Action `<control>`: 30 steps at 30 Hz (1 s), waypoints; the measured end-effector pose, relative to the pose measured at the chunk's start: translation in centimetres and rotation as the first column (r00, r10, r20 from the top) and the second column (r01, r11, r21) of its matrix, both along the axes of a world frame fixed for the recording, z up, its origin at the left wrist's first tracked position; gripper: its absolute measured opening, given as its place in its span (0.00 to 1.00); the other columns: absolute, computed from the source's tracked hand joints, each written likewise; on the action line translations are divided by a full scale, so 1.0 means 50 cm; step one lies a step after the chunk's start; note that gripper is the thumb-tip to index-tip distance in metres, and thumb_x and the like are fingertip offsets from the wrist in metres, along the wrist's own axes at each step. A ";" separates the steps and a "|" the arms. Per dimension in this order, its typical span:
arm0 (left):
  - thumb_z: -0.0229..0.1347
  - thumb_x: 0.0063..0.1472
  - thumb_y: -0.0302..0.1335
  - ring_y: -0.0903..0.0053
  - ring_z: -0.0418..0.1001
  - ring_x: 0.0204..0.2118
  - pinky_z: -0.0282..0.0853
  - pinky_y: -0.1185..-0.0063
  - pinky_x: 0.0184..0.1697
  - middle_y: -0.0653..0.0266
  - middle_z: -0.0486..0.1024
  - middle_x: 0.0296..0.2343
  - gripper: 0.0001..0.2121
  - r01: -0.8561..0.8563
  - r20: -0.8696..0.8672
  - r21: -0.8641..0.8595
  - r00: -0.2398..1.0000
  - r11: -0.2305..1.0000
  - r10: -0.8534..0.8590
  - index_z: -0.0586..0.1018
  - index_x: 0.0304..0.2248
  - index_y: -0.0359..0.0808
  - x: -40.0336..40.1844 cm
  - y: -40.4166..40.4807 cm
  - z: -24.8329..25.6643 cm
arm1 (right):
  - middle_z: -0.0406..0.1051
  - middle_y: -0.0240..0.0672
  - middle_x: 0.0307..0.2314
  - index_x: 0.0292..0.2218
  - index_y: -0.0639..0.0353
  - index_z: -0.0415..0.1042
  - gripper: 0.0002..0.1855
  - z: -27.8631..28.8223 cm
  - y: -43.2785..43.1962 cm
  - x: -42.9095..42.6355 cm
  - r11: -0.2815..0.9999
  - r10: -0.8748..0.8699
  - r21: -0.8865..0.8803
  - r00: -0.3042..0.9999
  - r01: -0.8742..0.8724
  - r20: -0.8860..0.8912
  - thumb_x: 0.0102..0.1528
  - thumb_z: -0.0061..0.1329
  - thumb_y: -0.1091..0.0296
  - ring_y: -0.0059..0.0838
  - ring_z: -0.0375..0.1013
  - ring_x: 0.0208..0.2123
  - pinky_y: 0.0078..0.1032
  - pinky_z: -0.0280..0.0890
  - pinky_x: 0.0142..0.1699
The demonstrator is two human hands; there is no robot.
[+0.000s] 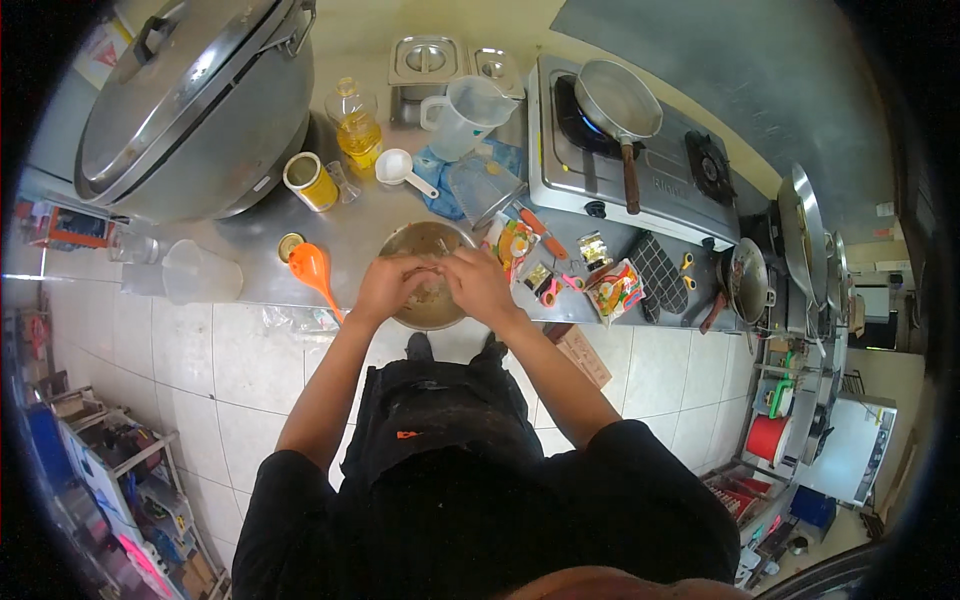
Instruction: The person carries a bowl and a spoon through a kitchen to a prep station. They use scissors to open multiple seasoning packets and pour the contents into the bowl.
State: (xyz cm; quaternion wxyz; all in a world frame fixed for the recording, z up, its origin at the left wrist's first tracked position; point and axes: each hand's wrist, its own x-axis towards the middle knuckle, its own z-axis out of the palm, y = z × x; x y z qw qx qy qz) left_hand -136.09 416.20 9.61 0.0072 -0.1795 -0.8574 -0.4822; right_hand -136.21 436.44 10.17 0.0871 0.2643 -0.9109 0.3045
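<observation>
Both hands meet over a round metal bowl (429, 319) at the counter's front edge. My left hand (394, 285) and my right hand (476, 283) have their fingertips together; something small and pale seems to lie between them, too hidden to identify. Some food shows in the bottom of the bowl. Left of the bowl lies an orange plastic ladle (310, 268) beside a small round lid (290, 246). To the right are an opened noodle packet (510, 240), an orange-handled knife (544, 234) and pink-handled scissors (551, 292).
A saucepan (619, 101) sits on the lit burner of a gas stove (645, 191). Behind the bowl stand a plastic measuring jug (472, 112), an oil bottle (358, 135) and an open yellow can (311, 182). A huge lidded pot (217, 142) fills the left; a checked oven mitt (656, 277) lies right.
</observation>
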 end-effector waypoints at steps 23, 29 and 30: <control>0.57 0.63 0.33 0.71 0.80 0.38 0.71 0.76 0.42 0.56 0.82 0.35 0.13 -0.566 0.349 0.197 0.804 0.800 0.482 0.81 0.39 0.30 -0.142 -0.164 -0.144 | 0.77 0.35 0.27 0.35 0.61 0.72 0.07 -0.155 0.226 0.050 0.529 -0.414 -0.558 0.769 0.639 0.487 0.54 0.56 0.74 0.19 0.74 0.27 0.19 0.66 0.33; 0.57 0.63 0.36 0.71 0.72 0.48 0.68 0.74 0.49 0.52 0.74 0.48 0.21 -0.497 0.164 -0.022 0.854 0.868 0.493 0.75 0.52 0.32 -0.159 -0.148 -0.157 | 0.77 0.40 0.30 0.38 0.62 0.73 0.09 -0.195 0.378 -0.011 0.501 -0.687 -0.367 0.618 0.784 0.382 0.56 0.55 0.69 0.27 0.78 0.33 0.27 0.69 0.36; 0.57 0.64 0.35 0.70 0.72 0.48 0.68 0.73 0.50 0.54 0.73 0.48 0.21 -0.537 0.096 0.029 0.841 0.843 0.532 0.74 0.53 0.33 -0.141 -0.122 -0.126 | 0.77 0.42 0.31 0.38 0.62 0.74 0.09 -0.179 0.399 -0.019 0.557 -0.675 -0.334 0.649 0.760 0.351 0.57 0.54 0.68 0.33 0.78 0.34 0.29 0.69 0.38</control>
